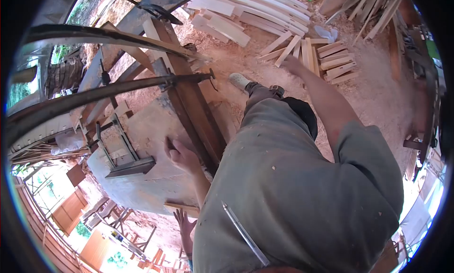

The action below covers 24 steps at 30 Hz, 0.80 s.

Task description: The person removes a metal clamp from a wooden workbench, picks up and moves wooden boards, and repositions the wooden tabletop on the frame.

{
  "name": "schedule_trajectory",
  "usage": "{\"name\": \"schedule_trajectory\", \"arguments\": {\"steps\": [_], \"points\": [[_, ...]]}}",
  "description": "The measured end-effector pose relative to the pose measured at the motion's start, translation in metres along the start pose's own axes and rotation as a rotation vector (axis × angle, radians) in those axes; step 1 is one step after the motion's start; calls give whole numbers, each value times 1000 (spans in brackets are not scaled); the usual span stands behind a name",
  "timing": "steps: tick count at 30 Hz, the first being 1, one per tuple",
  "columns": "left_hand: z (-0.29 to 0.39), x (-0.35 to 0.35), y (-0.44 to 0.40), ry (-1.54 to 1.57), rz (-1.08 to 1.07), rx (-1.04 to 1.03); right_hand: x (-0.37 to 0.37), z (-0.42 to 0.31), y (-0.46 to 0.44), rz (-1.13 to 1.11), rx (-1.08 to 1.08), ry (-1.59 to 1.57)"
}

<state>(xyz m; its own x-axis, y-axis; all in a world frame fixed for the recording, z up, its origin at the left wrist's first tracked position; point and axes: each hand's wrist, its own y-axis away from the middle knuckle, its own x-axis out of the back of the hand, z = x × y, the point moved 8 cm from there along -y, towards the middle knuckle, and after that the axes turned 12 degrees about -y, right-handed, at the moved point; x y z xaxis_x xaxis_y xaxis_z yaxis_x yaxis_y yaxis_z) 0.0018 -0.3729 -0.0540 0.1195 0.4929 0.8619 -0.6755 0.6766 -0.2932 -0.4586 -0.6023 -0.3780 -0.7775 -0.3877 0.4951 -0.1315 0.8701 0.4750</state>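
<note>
My right arm stretches out over the floor, and my right hand (295,67) is down at the near end of a pale wooden strip (287,52). Its fingers are too small and blurred to show whether they grip the strip. A stack of short wooden pieces (336,61) lies just beside that hand. Over the worn metal-coloured worktop (156,124), my left hand (181,156) has its thumb and a finger apart and holds nothing visible. Close to it runs a long brown wooden beam (196,107).
Long bar clamps (127,86) reach across the worktop and beam. A dark-edged wooden frame (125,166) rests on the worktop. Another person's hand (183,222) is spread near the worktop's edge. Curved wooden boards (260,13) lie on the sawdust-covered floor (378,107).
</note>
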Motion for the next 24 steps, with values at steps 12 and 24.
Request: {"name": "schedule_trajectory", "arguments": {"steps": [12, 24], "points": [[-3, -8, -5, -136, 93, -77, 98, 174, 336, 277, -879, -516], [8, -4, 5, -225, 223, -192, 159, 25, 217, 57, -370, -239]]}}
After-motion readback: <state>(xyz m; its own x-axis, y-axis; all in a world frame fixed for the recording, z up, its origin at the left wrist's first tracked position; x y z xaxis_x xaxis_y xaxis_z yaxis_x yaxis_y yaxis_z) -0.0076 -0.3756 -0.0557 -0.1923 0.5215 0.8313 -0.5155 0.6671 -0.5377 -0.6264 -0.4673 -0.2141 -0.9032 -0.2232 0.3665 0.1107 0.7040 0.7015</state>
